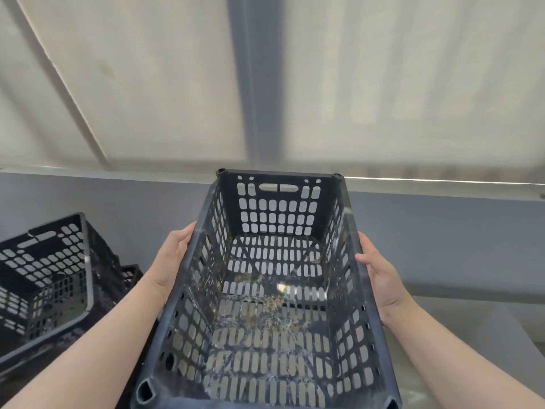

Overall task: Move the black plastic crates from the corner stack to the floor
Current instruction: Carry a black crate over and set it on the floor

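I hold a black slotted plastic crate [274,290] in front of me, its open top facing me and dried dirt on its bottom. My left hand [169,261] grips its left long rim and my right hand [380,276] grips its right long rim. At the lower left stands the stack of black crates [47,278], its top crate tilted, with the corner of another crate [131,274] showing behind it.
A grey wall band [442,231] with a metal ledge runs behind the crate. Above it rise pale corrugated panels and a grey post [253,84]. A pale floor patch [501,335] shows at the lower right.
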{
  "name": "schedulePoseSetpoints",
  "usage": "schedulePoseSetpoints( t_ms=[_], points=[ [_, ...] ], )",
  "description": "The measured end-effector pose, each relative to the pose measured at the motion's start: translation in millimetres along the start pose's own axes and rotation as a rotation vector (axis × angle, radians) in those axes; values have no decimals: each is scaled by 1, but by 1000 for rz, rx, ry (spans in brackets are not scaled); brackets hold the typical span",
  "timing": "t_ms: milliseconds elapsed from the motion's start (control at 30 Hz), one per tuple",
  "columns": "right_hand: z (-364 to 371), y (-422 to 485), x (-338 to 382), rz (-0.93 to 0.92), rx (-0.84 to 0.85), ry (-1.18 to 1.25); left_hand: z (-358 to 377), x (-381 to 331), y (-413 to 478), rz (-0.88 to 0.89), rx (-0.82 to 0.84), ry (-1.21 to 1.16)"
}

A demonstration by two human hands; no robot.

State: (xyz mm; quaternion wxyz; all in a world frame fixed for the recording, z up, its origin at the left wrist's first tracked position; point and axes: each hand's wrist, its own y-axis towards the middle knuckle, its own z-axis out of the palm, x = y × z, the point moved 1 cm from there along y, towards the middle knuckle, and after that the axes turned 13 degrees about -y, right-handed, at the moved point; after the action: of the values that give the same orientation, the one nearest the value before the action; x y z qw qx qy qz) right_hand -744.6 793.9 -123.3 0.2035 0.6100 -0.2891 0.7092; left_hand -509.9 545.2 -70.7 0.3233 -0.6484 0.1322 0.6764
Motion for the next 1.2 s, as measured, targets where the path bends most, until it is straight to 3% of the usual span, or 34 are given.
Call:
schedulePoseSetpoints(
  t_ms=[367,800,967,1200],
  points=[
    [-22,20,-87,107,-76,47,-9,116,67,-37,60,4],
    [-30,58,-299,127,-153,-73,-51,313,136,-90,182,-97],
    [-37,69,-379,141,-200,-56,-56,395,154,-76,154,-90],
    [-46,89,-475,132,-191,-217,-76,497,201,-100,149,6]
  ],
)
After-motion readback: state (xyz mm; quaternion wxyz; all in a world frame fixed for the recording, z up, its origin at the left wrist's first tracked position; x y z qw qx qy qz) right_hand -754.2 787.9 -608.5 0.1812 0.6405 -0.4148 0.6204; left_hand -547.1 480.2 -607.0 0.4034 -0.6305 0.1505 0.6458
